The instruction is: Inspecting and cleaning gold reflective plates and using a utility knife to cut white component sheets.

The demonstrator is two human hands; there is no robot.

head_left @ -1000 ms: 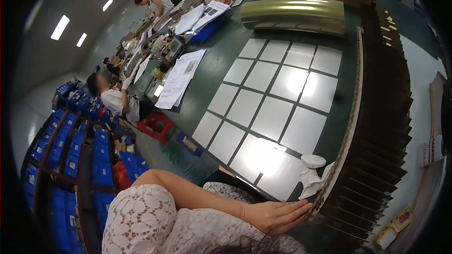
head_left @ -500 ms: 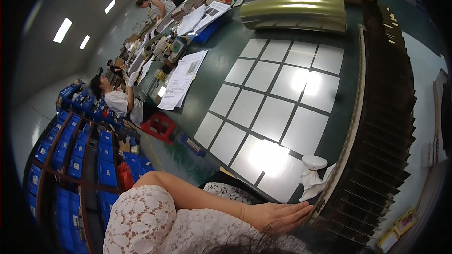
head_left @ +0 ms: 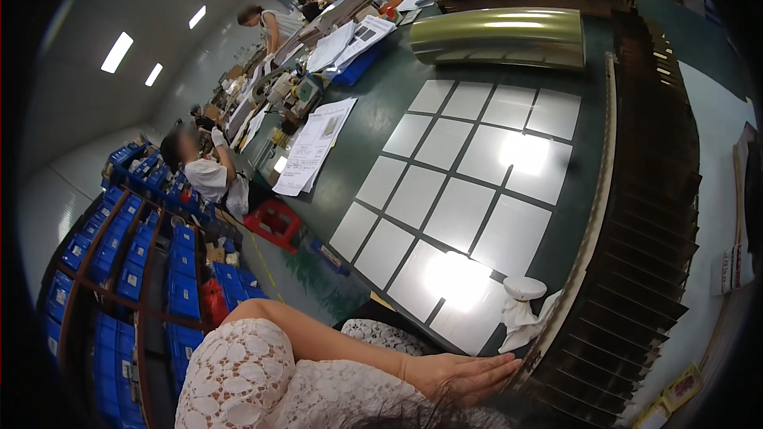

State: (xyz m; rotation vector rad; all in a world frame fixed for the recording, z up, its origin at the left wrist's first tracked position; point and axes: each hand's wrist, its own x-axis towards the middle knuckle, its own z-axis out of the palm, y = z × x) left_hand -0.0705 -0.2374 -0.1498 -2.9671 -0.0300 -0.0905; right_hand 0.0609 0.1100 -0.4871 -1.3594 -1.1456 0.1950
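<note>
Green workbench [head_left: 381,103] carries a grid of pale square sheets [head_left: 469,199]; just beyond the grid's near corner lies a crumpled white cloth [head_left: 520,314]; below the cloth one hand [head_left: 465,373], which side I cannot tell, rests flat, fingers straight and together, holding nothing, beside a dark slotted rack [head_left: 644,246].

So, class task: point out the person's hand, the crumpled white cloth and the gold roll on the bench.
hand [head_left: 465,375], head view, back of the hand
crumpled white cloth [head_left: 520,314], head view, its middle folds
gold roll [head_left: 501,32], head view, its shiny upper side
</note>
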